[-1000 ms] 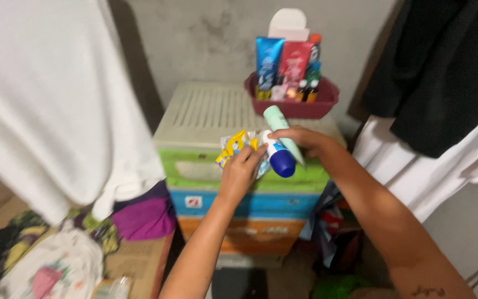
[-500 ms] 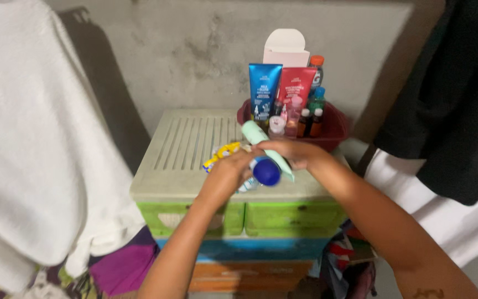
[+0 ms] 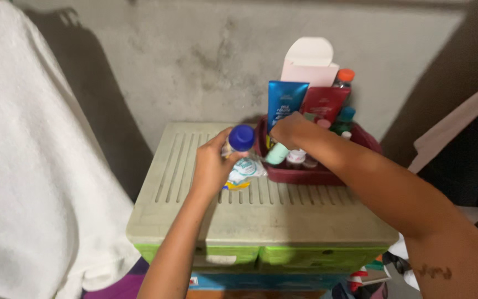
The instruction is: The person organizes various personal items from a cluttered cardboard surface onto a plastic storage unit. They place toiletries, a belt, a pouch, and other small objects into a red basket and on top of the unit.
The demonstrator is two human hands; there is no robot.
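Observation:
My left hand (image 3: 210,165) grips a white bottle with a blue cap (image 3: 240,138) together with some crumpled sachets (image 3: 243,169), yellow and pale green, just above the slatted top of a plastic drawer unit (image 3: 261,210). My right hand (image 3: 287,130) reaches into a dark red basket (image 3: 305,175) and holds a mint-green tube (image 3: 277,154) with its end down inside the basket. The basket stands at the back right of the drawer top, beside my left hand.
In the basket stand a blue tube (image 3: 285,103), a red tube (image 3: 324,103), a white carton (image 3: 309,64), an orange-capped bottle (image 3: 345,77) and small bottles. A white towel (image 3: 34,166) hangs at left. Dark and white cloth (image 3: 466,155) hangs at right. Grey wall behind.
My right hand has carried the mint-green tube from in front of the basket into it. My left hand has lifted the blue-capped bottle and sachets toward the basket. The view has come closer.

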